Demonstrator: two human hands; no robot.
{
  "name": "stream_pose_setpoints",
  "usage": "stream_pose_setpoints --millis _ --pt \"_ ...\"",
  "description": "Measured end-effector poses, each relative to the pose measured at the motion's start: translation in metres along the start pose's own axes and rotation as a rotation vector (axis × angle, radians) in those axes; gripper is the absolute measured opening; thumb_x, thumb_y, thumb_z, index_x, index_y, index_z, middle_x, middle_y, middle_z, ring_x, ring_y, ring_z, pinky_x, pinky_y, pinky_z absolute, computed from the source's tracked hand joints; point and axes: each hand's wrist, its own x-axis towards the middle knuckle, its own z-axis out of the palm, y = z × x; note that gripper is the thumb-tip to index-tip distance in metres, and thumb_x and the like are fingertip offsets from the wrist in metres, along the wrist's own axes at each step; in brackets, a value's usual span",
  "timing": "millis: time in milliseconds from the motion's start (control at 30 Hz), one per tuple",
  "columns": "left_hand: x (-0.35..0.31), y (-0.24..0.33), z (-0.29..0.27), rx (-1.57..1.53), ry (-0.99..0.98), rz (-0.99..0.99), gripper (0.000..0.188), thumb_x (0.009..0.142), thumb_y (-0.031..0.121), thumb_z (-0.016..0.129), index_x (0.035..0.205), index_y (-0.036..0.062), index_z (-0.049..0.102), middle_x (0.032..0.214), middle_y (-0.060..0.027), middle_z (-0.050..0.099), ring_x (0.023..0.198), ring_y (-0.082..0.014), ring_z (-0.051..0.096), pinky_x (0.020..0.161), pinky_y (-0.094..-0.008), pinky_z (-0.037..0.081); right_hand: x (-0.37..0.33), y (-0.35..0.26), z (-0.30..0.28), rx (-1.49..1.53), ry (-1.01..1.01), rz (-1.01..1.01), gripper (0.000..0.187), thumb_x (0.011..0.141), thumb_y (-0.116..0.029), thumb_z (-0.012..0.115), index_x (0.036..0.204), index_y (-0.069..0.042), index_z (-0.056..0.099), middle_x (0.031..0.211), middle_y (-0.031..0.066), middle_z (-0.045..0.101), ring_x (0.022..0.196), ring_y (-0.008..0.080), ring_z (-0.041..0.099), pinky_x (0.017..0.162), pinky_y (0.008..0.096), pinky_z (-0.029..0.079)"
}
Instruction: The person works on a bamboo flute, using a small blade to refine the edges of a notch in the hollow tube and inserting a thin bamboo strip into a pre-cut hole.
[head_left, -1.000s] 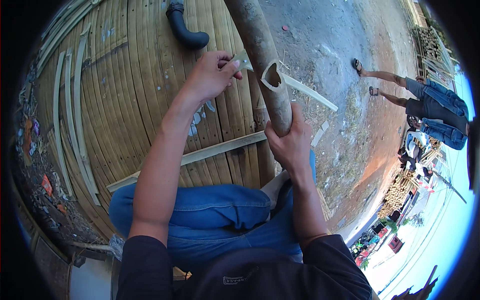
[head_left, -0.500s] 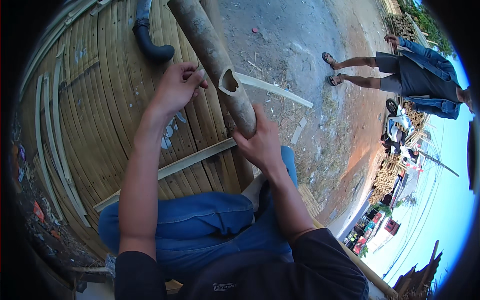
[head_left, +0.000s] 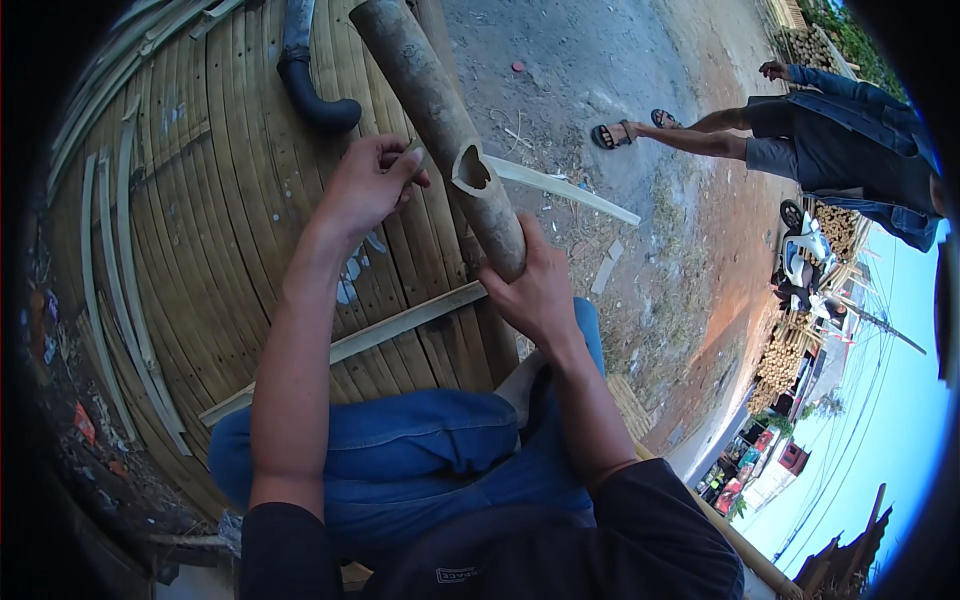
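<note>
My right hand (head_left: 538, 290) is wrapped round the near end of a thick bamboo tube (head_left: 425, 95). The tube slants away to the upper left and has a jagged oval hole (head_left: 472, 172) cut in its upper side. Left of that hole, my left hand (head_left: 368, 185) is closed in a pinch on a thin pale-green bamboo sliver (head_left: 419, 149). A flat pale bamboo strip (head_left: 570, 190) sticks out to the right from behind the tube. Whether it joins the sliver is hidden by the tube.
I sit in blue jeans on a bamboo-slat platform (head_left: 240, 250). A dark curved handle (head_left: 325, 108) lies at the far side. Loose bamboo strips (head_left: 130, 260) lie at left, another strip (head_left: 400, 325) before my knees. Right, a person (head_left: 820, 140) stands on the dirt ground near a motorbike (head_left: 805, 255).
The person at right has shifted their feet and legs. My hands keep the same hold on the tube and sliver; the whole view has slid slightly.
</note>
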Motion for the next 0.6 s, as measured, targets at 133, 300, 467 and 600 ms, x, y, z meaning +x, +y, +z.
stream_pose_setpoints --millis 133,300,467,600 --pt "-0.001 0.0 -0.001 0.005 0.013 -0.001 0.019 0.103 0.023 0.058 0.102 0.0038 0.062 0.083 -0.0005 0.066 0.062 -0.0035 0.049 0.054 -0.0196 0.038 0.0 -0.006 -0.002 0.064 -0.051 -0.048 0.052 0.08 -0.018 0.073 0.125 -0.002 0.053 0.092 0.0232 0.07 0.085 0.041 0.071 0.076 0.0466 0.054" --pt "-0.001 -0.005 -0.003 0.035 0.0 0.041 0.02 0.101 0.017 0.057 0.1 -0.0017 0.063 0.081 -0.0054 0.068 0.063 -0.0061 0.055 0.054 -0.0233 0.043 0.025 -0.051 -0.027 0.573 -0.291 0.06 0.061 0.087 -0.016 0.075 0.138 0.001 0.045 0.091 0.0088 0.066 0.073 0.0215 0.067 0.067 0.037 0.055" --pt "0.006 -0.006 0.007 -0.066 -0.028 0.004 0.016 0.101 0.013 0.056 0.101 -0.0027 0.061 0.08 -0.0053 0.066 0.056 -0.0053 0.052 0.046 -0.0221 0.039 0.106 -0.161 -0.102 0.917 -0.423 -0.158 0.053 0.089 -0.015 0.073 0.134 0.0 0.048 0.093 0.0064 0.061 0.067 0.0133 0.063 0.06 0.0287 0.054" --pt "-0.005 0.0 0.0 -0.059 -0.003 -0.015 0.017 0.101 0.013 0.056 0.103 -0.0033 0.061 0.08 -0.0055 0.066 0.056 -0.0061 0.052 0.046 -0.0223 0.04 0.182 -0.253 -0.131 1.21 -0.665 -0.294 0.049 0.1 -0.023 0.058 0.142 -0.001 0.045 0.096 0.0049 0.054 0.069 0.0096 0.056 0.06 0.0272 0.054"
